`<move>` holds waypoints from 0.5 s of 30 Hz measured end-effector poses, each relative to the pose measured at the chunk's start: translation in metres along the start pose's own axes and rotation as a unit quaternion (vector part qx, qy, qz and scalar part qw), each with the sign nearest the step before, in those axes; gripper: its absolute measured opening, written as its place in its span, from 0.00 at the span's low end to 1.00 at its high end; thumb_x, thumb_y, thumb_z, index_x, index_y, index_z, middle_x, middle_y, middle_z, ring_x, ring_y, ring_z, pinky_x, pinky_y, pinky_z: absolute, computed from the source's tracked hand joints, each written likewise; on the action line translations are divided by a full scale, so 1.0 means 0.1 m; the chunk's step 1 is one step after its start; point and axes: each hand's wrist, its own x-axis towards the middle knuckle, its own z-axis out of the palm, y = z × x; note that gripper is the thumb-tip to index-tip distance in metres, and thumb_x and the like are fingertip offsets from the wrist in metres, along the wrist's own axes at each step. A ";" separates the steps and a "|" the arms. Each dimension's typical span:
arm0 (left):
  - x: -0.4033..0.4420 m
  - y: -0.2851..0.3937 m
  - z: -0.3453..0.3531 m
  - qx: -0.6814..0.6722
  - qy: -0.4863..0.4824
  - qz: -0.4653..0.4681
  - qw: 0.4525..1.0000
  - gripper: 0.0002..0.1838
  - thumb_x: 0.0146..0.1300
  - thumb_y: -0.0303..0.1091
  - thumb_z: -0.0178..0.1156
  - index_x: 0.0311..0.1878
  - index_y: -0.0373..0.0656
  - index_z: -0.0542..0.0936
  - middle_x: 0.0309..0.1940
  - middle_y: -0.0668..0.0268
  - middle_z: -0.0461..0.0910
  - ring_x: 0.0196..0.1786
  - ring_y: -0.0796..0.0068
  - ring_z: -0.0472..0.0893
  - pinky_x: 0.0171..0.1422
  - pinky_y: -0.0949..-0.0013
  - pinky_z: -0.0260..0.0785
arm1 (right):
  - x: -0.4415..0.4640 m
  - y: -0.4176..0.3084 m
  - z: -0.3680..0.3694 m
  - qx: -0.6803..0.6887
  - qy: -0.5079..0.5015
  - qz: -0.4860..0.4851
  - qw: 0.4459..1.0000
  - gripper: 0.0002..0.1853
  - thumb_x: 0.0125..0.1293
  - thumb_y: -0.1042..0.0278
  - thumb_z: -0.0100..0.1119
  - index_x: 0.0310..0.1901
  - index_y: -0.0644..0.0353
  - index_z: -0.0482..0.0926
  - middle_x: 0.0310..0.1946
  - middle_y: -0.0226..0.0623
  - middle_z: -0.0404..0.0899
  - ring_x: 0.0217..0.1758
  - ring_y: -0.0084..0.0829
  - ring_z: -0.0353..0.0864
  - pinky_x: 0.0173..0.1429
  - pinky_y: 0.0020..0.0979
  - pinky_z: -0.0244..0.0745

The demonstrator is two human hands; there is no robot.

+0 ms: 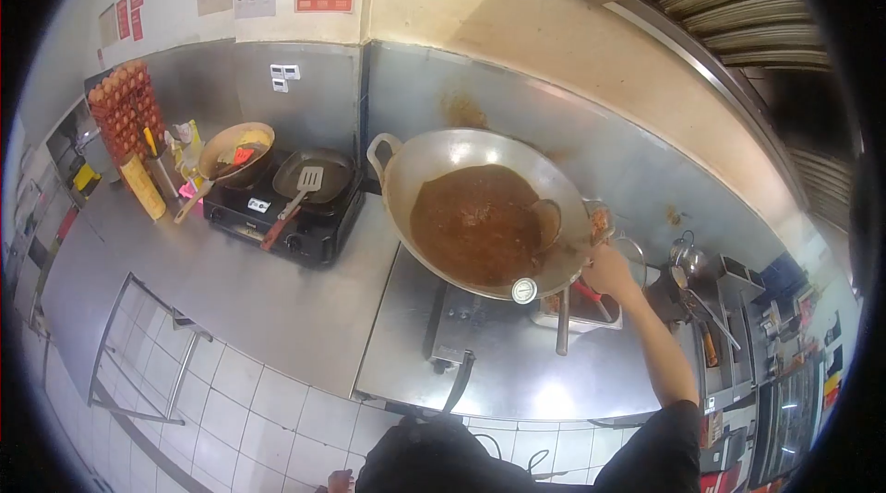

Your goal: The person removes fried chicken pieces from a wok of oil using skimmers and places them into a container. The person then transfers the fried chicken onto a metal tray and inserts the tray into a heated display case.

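A large metal wok (406,207) holds brown liquid (475,221), with a ladle (546,222) partly sunk at its right side. My right hand (604,270) is at the wok's right rim, fingers closed round something I cannot make out. Just above it is a small strainer or bowl with reddish bits (600,223). A round dial thermometer (524,290) sits on the wok's near rim. Below my right hand, a metal tray (604,318) holds red-handled tongs or a similar tool. Only a small part of my left hand (340,481) shows at the bottom edge, low beside my body.
Left on the steel counter (314,308), a black two-burner stove (309,248) bears a pan (245,174) and a square pan (337,181) with a slotted spatula (309,181). Egg trays (129,114) stand far left. A metal frame (138,414) stands before the counter. Utensils (711,308) lie right.
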 end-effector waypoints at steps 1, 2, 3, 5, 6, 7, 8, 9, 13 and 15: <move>0.01 0.01 0.00 0.008 -0.056 -0.051 0.997 0.09 0.56 0.40 0.64 0.36 0.46 0.81 0.29 0.54 0.82 0.37 0.46 0.82 0.41 0.49 0.74 | 0.01 -0.05 0.05 0.059 -0.006 -0.070 0.996 0.16 0.56 0.66 0.61 0.45 0.64 0.85 0.34 0.59 0.83 0.42 0.54 0.85 0.47 0.47 0.79; 0.00 0.03 -0.02 0.008 -0.055 -0.056 0.997 0.09 0.56 0.40 0.64 0.36 0.46 0.81 0.29 0.54 0.82 0.37 0.46 0.82 0.41 0.49 0.74 | 0.00 -0.18 0.02 0.061 -0.007 -0.074 0.995 0.16 0.56 0.66 0.61 0.45 0.64 0.85 0.34 0.59 0.83 0.42 0.54 0.85 0.47 0.47 0.79; -0.03 0.06 -0.04 -0.022 -0.023 -0.046 0.998 0.11 0.56 0.42 0.64 0.37 0.46 0.82 0.30 0.54 0.83 0.38 0.47 0.83 0.42 0.49 0.75 | -0.02 -0.31 -0.04 0.149 -0.044 -0.046 0.987 0.17 0.56 0.66 0.62 0.45 0.66 0.85 0.32 0.56 0.83 0.39 0.48 0.86 0.46 0.43 0.79; -0.06 0.03 -0.01 -0.051 0.012 -0.039 0.998 0.13 0.56 0.44 0.63 0.38 0.46 0.82 0.32 0.54 0.83 0.40 0.47 0.83 0.43 0.49 0.75 | 0.00 -0.47 -0.02 0.238 -0.083 -0.021 0.967 0.18 0.55 0.66 0.62 0.46 0.68 0.85 0.30 0.53 0.84 0.37 0.43 0.86 0.44 0.40 0.79; -0.02 0.00 0.05 -0.024 0.003 -0.036 0.999 0.13 0.56 0.44 0.64 0.39 0.46 0.82 0.33 0.54 0.84 0.41 0.48 0.83 0.43 0.49 0.75 | 0.02 -0.50 0.06 0.273 -0.107 -0.004 0.956 0.21 0.57 0.67 0.63 0.52 0.67 0.83 0.34 0.51 0.85 0.38 0.38 0.85 0.45 0.36 0.78; -0.01 0.00 0.03 0.002 -0.006 -0.033 0.999 0.14 0.56 0.44 0.64 0.41 0.46 0.83 0.35 0.53 0.84 0.41 0.48 0.84 0.44 0.49 0.75 | 0.03 -0.52 0.14 0.308 -0.131 0.014 0.942 0.24 0.58 0.69 0.64 0.58 0.67 0.80 0.39 0.48 0.86 0.39 0.33 0.84 0.45 0.33 0.78; -0.02 -0.01 0.01 0.004 -0.004 -0.035 0.999 0.14 0.56 0.44 0.64 0.41 0.46 0.83 0.35 0.53 0.84 0.41 0.48 0.84 0.44 0.49 0.75 | 0.05 -0.55 0.20 0.310 -0.131 0.011 0.942 0.24 0.58 0.69 0.64 0.58 0.67 0.80 0.39 0.48 0.86 0.39 0.33 0.84 0.45 0.33 0.78; -0.02 -0.01 0.00 0.014 -0.048 -0.043 0.998 0.14 0.57 0.44 0.65 0.41 0.46 0.83 0.35 0.53 0.84 0.41 0.48 0.84 0.44 0.49 0.75 | 0.07 -0.58 0.26 0.374 -0.151 0.026 0.915 0.25 0.60 0.69 0.64 0.59 0.70 0.78 0.36 0.43 0.85 0.36 0.30 0.82 0.42 0.30 0.76; -0.07 -0.11 -0.05 0.039 -0.059 -0.049 0.996 0.14 0.57 0.43 0.65 0.42 0.46 0.83 0.36 0.53 0.84 0.41 0.48 0.84 0.44 0.50 0.76 | 0.05 -0.73 0.22 0.534 -0.198 0.071 0.819 0.28 0.62 0.73 0.62 0.64 0.75 0.72 0.26 0.26 0.77 0.28 0.17 0.72 0.32 0.22 0.67; -0.09 -0.08 -0.13 0.053 -0.027 -0.043 0.997 0.14 0.58 0.43 0.65 0.43 0.45 0.83 0.36 0.53 0.84 0.40 0.49 0.84 0.43 0.51 0.76 | 0.03 -0.78 0.19 0.554 -0.197 0.076 0.805 0.29 0.63 0.73 0.62 0.65 0.75 0.70 0.25 0.24 0.73 0.26 0.15 0.68 0.29 0.20 0.63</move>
